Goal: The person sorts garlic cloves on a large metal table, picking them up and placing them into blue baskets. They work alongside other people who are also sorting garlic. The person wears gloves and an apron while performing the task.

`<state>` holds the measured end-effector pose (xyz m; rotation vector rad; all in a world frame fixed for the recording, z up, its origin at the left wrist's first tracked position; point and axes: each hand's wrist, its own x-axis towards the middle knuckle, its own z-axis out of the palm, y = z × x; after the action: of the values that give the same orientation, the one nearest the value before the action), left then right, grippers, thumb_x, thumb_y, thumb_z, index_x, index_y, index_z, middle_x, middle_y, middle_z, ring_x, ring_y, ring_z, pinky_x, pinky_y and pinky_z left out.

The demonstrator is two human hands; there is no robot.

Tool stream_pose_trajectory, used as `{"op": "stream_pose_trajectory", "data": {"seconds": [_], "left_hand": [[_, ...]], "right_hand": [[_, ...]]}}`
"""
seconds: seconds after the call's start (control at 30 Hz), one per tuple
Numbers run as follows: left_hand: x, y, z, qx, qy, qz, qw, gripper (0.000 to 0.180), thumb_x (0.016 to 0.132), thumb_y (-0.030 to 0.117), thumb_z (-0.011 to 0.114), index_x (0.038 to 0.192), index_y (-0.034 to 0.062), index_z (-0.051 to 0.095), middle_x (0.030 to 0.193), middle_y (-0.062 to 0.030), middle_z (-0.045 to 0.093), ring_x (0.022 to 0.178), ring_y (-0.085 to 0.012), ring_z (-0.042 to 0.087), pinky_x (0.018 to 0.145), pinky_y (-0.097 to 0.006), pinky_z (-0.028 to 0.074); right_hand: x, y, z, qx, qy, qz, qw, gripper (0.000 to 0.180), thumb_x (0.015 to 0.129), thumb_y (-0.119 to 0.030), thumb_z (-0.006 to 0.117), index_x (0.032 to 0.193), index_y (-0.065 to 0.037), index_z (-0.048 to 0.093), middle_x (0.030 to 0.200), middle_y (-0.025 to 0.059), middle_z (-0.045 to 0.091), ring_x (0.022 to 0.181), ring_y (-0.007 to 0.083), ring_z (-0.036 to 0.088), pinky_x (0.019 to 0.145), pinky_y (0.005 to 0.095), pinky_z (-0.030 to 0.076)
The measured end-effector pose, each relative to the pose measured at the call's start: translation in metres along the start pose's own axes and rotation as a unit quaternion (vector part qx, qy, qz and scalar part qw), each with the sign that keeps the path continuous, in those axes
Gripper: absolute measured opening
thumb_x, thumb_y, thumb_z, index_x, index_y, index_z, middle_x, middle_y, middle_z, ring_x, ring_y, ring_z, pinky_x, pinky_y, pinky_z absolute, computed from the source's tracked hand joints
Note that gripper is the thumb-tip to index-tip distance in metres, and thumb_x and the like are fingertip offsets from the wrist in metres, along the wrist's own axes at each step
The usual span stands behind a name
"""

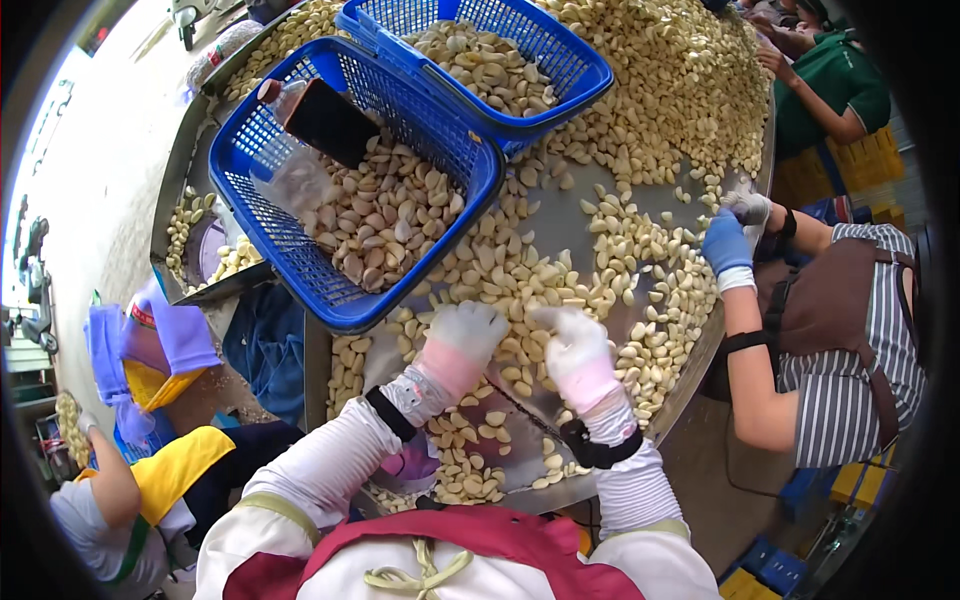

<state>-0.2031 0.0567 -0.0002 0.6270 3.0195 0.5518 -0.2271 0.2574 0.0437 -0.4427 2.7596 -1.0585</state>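
Note:
Peeled garlic cloves (525, 345) lie in a loose layer on a metal table (560, 222) in front of me. My left hand (468, 332), in a white glove with a pink cuff, is closed low over the cloves, just off the near corner of the blue basket. To its right, my right hand (577, 345), gloved the same way, has curled fingers and a bent index finger pointing left. Whatever either hand grips is hidden. A thin dark cord (520, 408) runs between my two black wristbands.
One blue basket (345, 318) holds unpeeled-looking cloves, a plastic bag and a dark-liquid bottle (330, 122). Behind it stands a second blue basket (580, 75) with cloves. A large garlic heap (680, 75) covers the far right. At right, a co-worker's blue-gloved hand (727, 243) reaches over the table.

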Motion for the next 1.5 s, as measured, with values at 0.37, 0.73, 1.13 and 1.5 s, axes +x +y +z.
{"op": "stream_pose_trajectory", "data": {"seconds": [0.37,0.73,1.13,1.5], "left_hand": [[0.035,0.009,-0.033,-0.225,0.099,-0.099,0.964,0.046,0.081,0.01,0.071,0.126,0.0113,0.064,0.116,-0.0137,0.066,0.116,-0.034,0.06,0.099,-0.04,0.047],[-0.03,0.008,-0.013,-0.143,0.029,-0.098,0.984,0.044,0.083,0.032,0.074,0.122,0.0134,0.067,0.132,-0.0173,0.057,0.121,-0.0431,0.052,0.1,-0.054,0.045],[0.008,0.007,-0.013,-0.704,0.049,-0.298,0.643,0.033,0.091,0.013,0.073,0.12,-0.0042,0.069,0.105,-0.006,0.072,0.091,-0.0102,0.065,0.081,-0.024,0.052],[-0.022,0.021,-0.037,-0.876,-0.072,-0.241,0.412,0.024,0.096,0.006,0.063,0.12,0.0015,0.06,0.104,-0.0051,0.066,0.095,-0.0144,0.064,0.085,-0.027,0.053]], "right_hand": [[0.039,0.002,0.012,0.184,-0.003,0.106,0.977,0.03,0.094,-0.02,0.06,0.116,-0.003,0.068,0.093,0.016,0.07,0.086,0.0322,0.068,0.08,0.0387,0.053],[0.105,0.036,0.016,-0.15,-0.139,0.075,0.976,0.031,0.093,-0.032,0.063,0.103,-0.004,0.071,0.103,0.022,0.071,0.096,0.0408,0.068,0.087,0.0473,0.054],[0.036,-0.009,0.002,0.098,-0.056,-0.017,0.993,0.025,0.087,-0.017,0.07,0.107,-0.001,0.072,0.098,0.0202,0.072,0.094,0.0349,0.069,0.084,0.0399,0.054],[-0.022,-0.032,-0.009,0.532,-0.109,0.267,0.796,0.018,0.101,-0.021,0.064,0.092,-0.006,0.067,0.067,-0.0036,0.057,0.052,0.0022,0.048,0.046,0.0182,0.036]]}}
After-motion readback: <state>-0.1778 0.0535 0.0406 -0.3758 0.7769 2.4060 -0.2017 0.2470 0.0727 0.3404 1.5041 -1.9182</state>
